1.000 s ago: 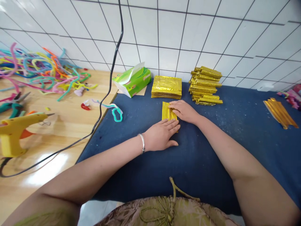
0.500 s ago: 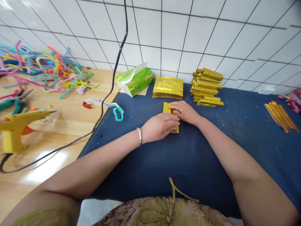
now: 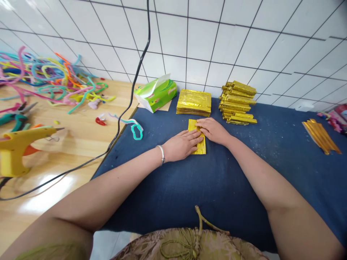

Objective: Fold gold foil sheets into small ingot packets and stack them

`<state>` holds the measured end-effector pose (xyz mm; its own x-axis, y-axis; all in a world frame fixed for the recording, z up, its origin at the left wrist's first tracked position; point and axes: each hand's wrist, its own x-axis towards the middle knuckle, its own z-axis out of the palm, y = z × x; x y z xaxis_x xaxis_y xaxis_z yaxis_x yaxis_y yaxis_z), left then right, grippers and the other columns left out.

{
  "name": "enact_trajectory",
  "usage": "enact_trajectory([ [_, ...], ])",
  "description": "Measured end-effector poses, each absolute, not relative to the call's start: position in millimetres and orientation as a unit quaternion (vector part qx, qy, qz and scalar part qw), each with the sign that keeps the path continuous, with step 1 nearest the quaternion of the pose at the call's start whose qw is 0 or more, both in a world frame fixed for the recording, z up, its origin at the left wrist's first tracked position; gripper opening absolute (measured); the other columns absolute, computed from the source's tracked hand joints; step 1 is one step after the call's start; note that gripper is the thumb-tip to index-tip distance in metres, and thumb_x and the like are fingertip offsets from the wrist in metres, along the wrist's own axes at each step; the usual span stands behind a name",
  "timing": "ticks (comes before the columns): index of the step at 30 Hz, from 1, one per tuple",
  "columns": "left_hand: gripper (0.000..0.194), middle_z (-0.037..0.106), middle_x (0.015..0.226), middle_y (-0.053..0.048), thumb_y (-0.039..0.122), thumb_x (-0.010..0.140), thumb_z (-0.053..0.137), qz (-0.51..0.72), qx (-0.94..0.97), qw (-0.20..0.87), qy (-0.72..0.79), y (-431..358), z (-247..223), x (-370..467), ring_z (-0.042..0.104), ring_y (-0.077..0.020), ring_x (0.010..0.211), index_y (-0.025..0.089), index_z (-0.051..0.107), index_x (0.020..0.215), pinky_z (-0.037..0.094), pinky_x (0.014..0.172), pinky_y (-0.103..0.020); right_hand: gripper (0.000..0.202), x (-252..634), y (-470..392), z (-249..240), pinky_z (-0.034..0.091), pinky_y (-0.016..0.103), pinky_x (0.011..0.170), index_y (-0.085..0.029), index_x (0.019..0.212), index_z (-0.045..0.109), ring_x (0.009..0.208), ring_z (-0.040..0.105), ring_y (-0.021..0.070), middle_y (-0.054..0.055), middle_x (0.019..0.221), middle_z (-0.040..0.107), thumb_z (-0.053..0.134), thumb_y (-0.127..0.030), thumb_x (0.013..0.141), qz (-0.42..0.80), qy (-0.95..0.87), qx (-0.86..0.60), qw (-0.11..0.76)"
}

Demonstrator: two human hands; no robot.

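A gold foil sheet (image 3: 201, 147) with lengthwise creases lies on the dark blue cloth in front of me. My left hand (image 3: 181, 145) rests flat across its left side, fingers stretched out and slightly spread. On the upper right edge of the foil lies my right hand (image 3: 213, 130), its fingers reaching leftward over it; the thumb is hidden. The fingertips of both hands are close together. Just behind them sits a neat stack of flat gold foil sheets (image 3: 193, 102). A pile of narrow folded gold foil strips (image 3: 238, 103) stands to its right.
A green tissue pack (image 3: 158, 94) is against the tiled wall. At left are a yellow glue gun (image 3: 24, 144), pliers (image 3: 17, 117) and tangled pipe cleaners (image 3: 54, 77). A black cord (image 3: 133, 86) hangs across the view. More folded foil (image 3: 321, 135) lies far right.
My left hand has shifted slightly left and flattened on the foil, uncovering more of its lower part. My right hand stays at the upper right edge.
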<state>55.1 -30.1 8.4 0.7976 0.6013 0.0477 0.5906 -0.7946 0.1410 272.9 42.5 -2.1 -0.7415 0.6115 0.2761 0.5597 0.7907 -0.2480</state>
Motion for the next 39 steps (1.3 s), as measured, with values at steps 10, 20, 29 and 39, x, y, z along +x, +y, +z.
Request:
enact_trajectory([
  [10,0.05,0.028,0.152,-0.009,0.037,0.097,0.028,0.052,0.947,0.071,0.309,-29.8,9.1,53.3,0.022,-0.02,0.142,0.019,0.032,0.143,0.016,0.114,-0.037,0.036,273.5,44.0,-1.4,0.036,0.043,0.103,-0.018,0.123,0.058,0.121,0.051,0.021,0.011,0.127,0.059,0.043,-0.023,0.09,0.076,-0.934,-0.304,0.171],
  [20,0.047,0.03,0.151,-0.01,0.036,0.097,0.027,0.065,0.95,0.057,0.3,-30.8,9.0,52.8,0.024,-0.0217,0.141,0.021,0.037,0.141,0.019,0.112,-0.039,0.036,273.9,40.8,-0.7,0.036,0.045,0.103,-0.019,0.122,0.057,0.122,0.049,0.0216,0.01,0.128,0.058,0.045,-0.021,0.088,0.055,-0.931,-0.31,0.187],
  [29,0.045,0.031,0.15,-0.009,0.036,0.097,0.027,0.09,0.949,0.051,0.298,-33.5,8.1,50.9,0.025,-0.0209,0.141,0.023,0.039,0.139,0.02,0.112,-0.038,0.039,272.1,40.0,0.6,0.036,0.049,0.104,-0.021,0.123,0.057,0.123,0.048,0.0235,0.01,0.131,0.056,0.046,-0.021,0.085,0.053,-0.934,-0.312,0.168],
  [39,0.046,0.031,0.15,-0.01,0.037,0.097,0.027,0.104,0.947,0.055,0.298,-34.0,5.3,49.0,0.024,-0.0211,0.141,0.022,0.038,0.14,0.02,0.111,-0.039,0.043,275.4,10.0,8.4,0.036,0.048,0.103,-0.025,0.126,0.055,0.122,0.05,0.0224,0.007,0.129,0.058,0.049,-0.021,0.084,0.06,-0.918,-0.342,0.189],
])
